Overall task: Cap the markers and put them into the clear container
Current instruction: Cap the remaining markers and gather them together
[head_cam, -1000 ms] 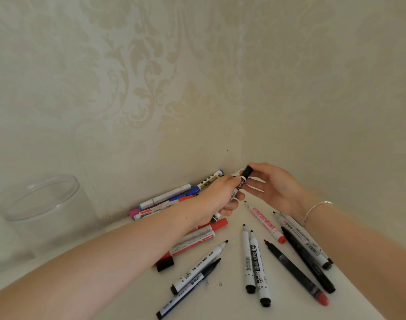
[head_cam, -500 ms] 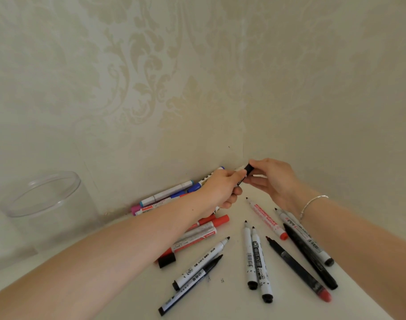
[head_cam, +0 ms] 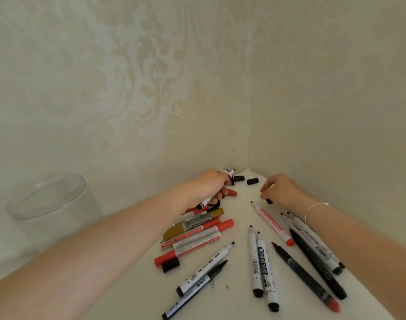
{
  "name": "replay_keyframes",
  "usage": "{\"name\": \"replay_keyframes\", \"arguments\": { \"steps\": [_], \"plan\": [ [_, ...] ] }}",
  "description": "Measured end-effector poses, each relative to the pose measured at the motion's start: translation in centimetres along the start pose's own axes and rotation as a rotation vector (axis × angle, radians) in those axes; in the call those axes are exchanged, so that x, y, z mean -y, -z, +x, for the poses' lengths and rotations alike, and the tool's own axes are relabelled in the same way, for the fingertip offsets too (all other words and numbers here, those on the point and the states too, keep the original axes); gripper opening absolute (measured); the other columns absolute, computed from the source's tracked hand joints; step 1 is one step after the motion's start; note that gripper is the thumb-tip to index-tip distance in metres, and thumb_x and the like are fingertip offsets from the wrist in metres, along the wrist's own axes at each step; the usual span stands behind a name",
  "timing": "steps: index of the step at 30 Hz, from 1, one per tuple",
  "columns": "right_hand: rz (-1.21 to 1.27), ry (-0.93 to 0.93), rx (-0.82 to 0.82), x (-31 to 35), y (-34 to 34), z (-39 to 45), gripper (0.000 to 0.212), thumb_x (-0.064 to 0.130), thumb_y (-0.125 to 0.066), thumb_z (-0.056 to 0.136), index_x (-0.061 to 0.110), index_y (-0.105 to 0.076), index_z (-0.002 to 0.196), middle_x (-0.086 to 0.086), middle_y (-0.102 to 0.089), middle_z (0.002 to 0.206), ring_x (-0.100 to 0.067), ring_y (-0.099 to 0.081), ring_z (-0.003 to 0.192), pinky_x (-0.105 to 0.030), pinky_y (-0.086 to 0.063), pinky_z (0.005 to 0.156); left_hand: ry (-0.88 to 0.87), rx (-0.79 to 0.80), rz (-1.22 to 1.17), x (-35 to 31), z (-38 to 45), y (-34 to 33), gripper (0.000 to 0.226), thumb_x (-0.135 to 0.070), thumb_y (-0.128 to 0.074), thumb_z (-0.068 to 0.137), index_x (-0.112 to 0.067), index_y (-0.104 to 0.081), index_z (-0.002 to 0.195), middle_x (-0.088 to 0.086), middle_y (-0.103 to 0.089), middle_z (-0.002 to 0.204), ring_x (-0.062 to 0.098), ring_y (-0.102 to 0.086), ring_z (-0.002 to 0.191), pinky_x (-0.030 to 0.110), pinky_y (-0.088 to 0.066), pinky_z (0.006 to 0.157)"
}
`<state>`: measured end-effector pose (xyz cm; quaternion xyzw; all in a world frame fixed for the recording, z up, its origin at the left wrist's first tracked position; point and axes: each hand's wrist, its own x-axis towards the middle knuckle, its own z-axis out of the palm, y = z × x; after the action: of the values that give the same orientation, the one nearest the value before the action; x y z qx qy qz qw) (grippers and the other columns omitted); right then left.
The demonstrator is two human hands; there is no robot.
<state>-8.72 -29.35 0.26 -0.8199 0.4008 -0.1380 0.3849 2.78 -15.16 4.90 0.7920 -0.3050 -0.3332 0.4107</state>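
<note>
My left hand [head_cam: 212,184] grips a white marker [head_cam: 229,173] near the wall corner, its bare tip pointing up and right. My right hand [head_cam: 281,190] is lowered to the table with curled fingers pinching a small black cap [head_cam: 269,201]. Two loose black caps [head_cam: 239,178] [head_cam: 252,181] lie in the corner between my hands. A red cap [head_cam: 232,193] lies under my left fingers. Several uncapped markers [head_cam: 262,264] are spread over the white table in front of me. The clear container [head_cam: 24,204] stands at the far left, with nothing visible inside.
A pile of capped red markers [head_cam: 197,237] and a gold one [head_cam: 192,224] lies beside my left forearm. A loose black cap [head_cam: 171,265] lies at the pile's near end. Patterned walls close the table [head_cam: 137,296] at the back and right.
My hands were together on one marker with a black cap; now they are apart. The right hand dropped to the table onto a cap, and the left holds a bare-tipped marker.
</note>
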Motion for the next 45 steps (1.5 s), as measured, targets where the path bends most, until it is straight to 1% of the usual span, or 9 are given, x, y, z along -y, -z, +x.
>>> {"name": "replay_keyframes", "arguments": {
  "steps": [4,10,17,22,29,31,34,38,45],
  "plan": [
    [-0.252,0.077,0.055,-0.6,-1.1,0.1,0.020,0.003,-0.053,0.087,0.001,-0.068,0.101,0.001,-0.056,0.075,-0.009,-0.049,0.063,-0.014,-0.037,0.048,-0.055,-0.023,-0.034,0.5,0.0,1.3,0.023,-0.023,-0.039,0.102,-0.014,-0.049,0.121,0.000,-0.056,0.057,0.009,-0.043,0.039,0.019,-0.034,0.037],
    [-0.301,0.182,-0.083,1.5,-2.2,2.1,0.028,0.007,-0.050,0.085,0.009,-0.065,0.109,-0.010,-0.062,0.112,-0.025,-0.059,0.094,-0.031,-0.051,0.080,-0.058,-0.087,-0.030,1.3,0.8,2.9,0.025,-0.023,-0.039,0.102,-0.013,-0.054,0.118,0.003,-0.051,0.066,0.008,-0.032,0.040,0.017,-0.025,0.035],
    [-0.321,0.327,0.029,3.3,-6.7,4.1,0.033,0.030,-0.061,0.089,0.015,-0.063,0.119,-0.006,-0.065,0.104,-0.020,-0.059,0.088,-0.029,-0.046,0.074,-0.037,-0.097,-0.039,1.5,0.6,3.7,0.025,-0.021,-0.040,0.100,-0.009,-0.059,0.111,0.003,-0.051,0.066,0.009,-0.032,0.043,0.017,-0.025,0.036],
    [-0.335,0.502,0.030,3.9,-7.7,3.9,0.030,0.015,-0.063,0.082,0.021,-0.070,0.110,-0.003,-0.065,0.109,-0.022,-0.057,0.105,-0.037,-0.047,0.090,-0.041,-0.112,-0.026,1.6,0.7,4.5,0.022,-0.021,-0.040,0.100,-0.011,-0.059,0.105,0.003,-0.052,0.065,0.009,-0.033,0.041,0.016,-0.025,0.034],
    [-0.560,0.407,-0.005,4.6,-8.2,4.0,0.026,0.028,-0.062,0.087,0.019,-0.066,0.111,-0.006,-0.047,0.117,-0.025,-0.042,0.116,-0.035,-0.033,0.098,-0.033,-0.104,0.001,2.2,1.0,5.0,0.024,-0.023,-0.040,0.101,-0.012,-0.058,0.111,0.001,-0.054,0.065,0.010,-0.035,0.042,0.016,-0.027,0.034],
    [-0.443,0.417,-0.070,4.7,-8.0,4.1,0.020,0.021,-0.062,0.086,0.013,-0.067,0.104,-0.008,-0.052,0.110,-0.026,-0.049,0.106,-0.032,-0.039,0.087,-0.055,-0.099,0.027,2.5,1.1,5.0,0.023,-0.023,-0.041,0.100,-0.013,-0.059,0.109,0.001,-0.056,0.066,0.010,-0.037,0.044,0.016,-0.030,0.035],
    [0.172,0.286,-0.104,5.4,-6.6,3.9,0.016,0.005,-0.064,0.083,0.009,-0.064,0.098,-0.012,-0.063,0.096,-0.022,-0.057,0.084,-0.027,-0.045,0.068,-0.065,-0.097,0.024,2.9,1.2,4.8,0.023,-0.021,-0.043,0.099,-0.010,-0.059,0.111,0.001,-0.059,0.069,0.011,-0.041,0.045,0.018,-0.033,0.036],
    [0.878,0.152,0.074,6.6,-4.2,3.2,0.028,0.000,-0.051,0.093,0.016,-0.062,0.113,-0.012,-0.062,0.092,-0.023,-0.064,0.080,-0.031,-0.054,0.083,-0.082,-0.063,0.037,3.1,1.1,4.3,0.021,-0.022,-0.042,0.100,-0.011,-0.057,0.111,0.000,-0.061,0.070,0.010,-0.041,0.047,0.018,-0.033,0.037],
    [1.083,0.090,0.139,7.1,-3.6,2.4,0.022,0.001,-0.056,0.092,0.009,-0.063,0.111,-0.016,-0.068,0.100,-0.025,-0.069,0.088,-0.030,-0.054,0.079,-0.105,-0.033,0.035,2.6,0.9,3.5,0.020,-0.024,-0.043,0.100,-0.014,-0.057,0.109,0.002,-0.063,0.074,0.009,-0.040,0.046,0.019,-0.033,0.038]
  ]
}}
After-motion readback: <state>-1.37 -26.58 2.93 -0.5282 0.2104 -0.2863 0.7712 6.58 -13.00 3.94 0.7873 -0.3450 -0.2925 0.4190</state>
